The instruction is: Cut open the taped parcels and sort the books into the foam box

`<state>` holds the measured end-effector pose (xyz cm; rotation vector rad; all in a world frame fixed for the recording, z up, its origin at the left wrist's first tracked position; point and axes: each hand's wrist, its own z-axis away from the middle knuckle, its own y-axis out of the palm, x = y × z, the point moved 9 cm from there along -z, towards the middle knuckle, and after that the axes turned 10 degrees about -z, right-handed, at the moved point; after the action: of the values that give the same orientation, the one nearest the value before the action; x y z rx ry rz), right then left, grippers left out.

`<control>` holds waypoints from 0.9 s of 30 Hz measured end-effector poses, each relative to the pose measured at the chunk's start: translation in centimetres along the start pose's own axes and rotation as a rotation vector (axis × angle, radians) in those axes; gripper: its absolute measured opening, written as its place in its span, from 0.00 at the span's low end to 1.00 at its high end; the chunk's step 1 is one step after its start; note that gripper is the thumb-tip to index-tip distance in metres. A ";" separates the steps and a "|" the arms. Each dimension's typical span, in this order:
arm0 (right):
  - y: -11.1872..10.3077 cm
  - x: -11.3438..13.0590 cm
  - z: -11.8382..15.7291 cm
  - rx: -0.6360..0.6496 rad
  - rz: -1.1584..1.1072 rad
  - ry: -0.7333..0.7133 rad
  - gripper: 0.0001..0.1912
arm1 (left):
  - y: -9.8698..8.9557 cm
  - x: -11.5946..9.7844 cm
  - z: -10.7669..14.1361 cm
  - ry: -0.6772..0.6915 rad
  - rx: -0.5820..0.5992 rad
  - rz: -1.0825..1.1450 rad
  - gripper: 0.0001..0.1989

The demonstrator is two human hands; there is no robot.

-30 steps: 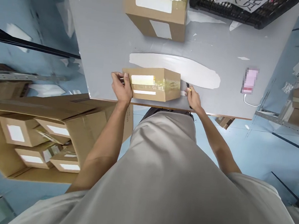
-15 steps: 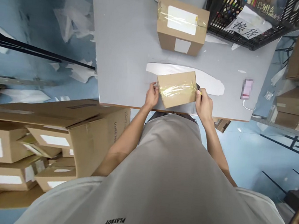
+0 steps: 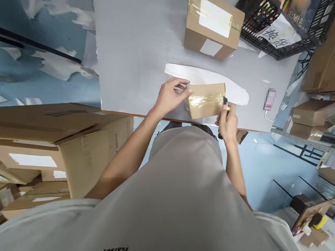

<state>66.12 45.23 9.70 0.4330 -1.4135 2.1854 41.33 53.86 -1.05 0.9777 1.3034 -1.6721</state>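
Note:
A small brown carton with shiny clear tape across its top lies tilted near the table's front edge. My left hand grips its left end, with the thumb on top near the upper left corner. At the carton's right end, my right hand is wrapped round a black and yellow cutter, whose tip is at the carton's right edge. Behind the carton lies a long piece of white paper, partly covered by it.
Farther back stand a larger taped carton and a black crate of books. A phone with a cable lies at the right. A big open box of parcels is at the lower left.
My left hand has moved up onto the small carton's left end. The cutter in my right hand now shows more fully, pointing up at the carton's right edge. The view has shifted.

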 end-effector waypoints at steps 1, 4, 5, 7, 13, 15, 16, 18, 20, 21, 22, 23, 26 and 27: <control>0.2 0.3 0.1 -0.026 -0.047 0.053 0.27 | 0.0 -0.8 -0.3 0.010 0.028 0.007 0.16; 2.1 2.4 0.1 0.027 -0.114 0.079 0.22 | 0.2 -1.4 -1.1 0.013 0.079 0.046 0.14; 2.7 3.4 0.0 0.065 -0.109 0.050 0.21 | 0.2 -1.2 -1.4 0.013 0.092 0.063 0.14; 3.7 5.1 -0.2 0.109 -0.076 -0.004 0.19 | 0.3 -0.8 -1.8 0.017 0.121 0.093 0.13; 4.1 8.0 -1.5 0.101 0.039 -0.039 0.22 | 0.4 -0.4 -1.9 0.027 0.170 0.132 0.13; 4.1 8.6 -1.9 0.109 0.069 -0.031 0.23 | 0.5 -0.4 -1.9 0.024 0.168 0.134 0.13; 4.1 8.9 -2.0 0.112 0.086 -0.025 0.24 | 0.5 -0.4 -1.9 0.021 0.166 0.134 0.13; 4.0 9.4 -2.1 0.117 0.123 -0.012 0.23 | 0.6 -0.3 -1.8 0.015 0.160 0.140 0.13; 3.9 9.8 -1.9 0.130 0.160 0.000 0.22 | 0.8 -0.3 -1.8 0.015 0.154 0.153 0.12; 4.0 10.0 -1.8 0.139 0.176 0.008 0.21 | 0.8 -0.3 -1.8 0.017 0.150 0.159 0.12; 4.1 10.1 -1.7 0.147 0.193 0.019 0.20 | 0.9 -0.2 -1.7 0.019 0.147 0.165 0.12; 4.4 10.2 -1.6 0.153 0.211 0.034 0.19 | 1.0 -0.2 -1.7 0.021 0.144 0.168 0.12; 5.7 9.8 -1.7 0.134 0.278 0.109 0.20 | 1.3 -0.2 -1.3 0.024 0.140 0.161 0.12; 6.2 9.7 -1.8 0.119 0.295 0.134 0.21 | 1.4 -0.2 -1.1 0.025 0.136 0.155 0.12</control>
<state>54.60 47.07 9.21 0.1199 -1.3492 2.4911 42.76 54.75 -1.62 1.1529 1.1108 -1.6502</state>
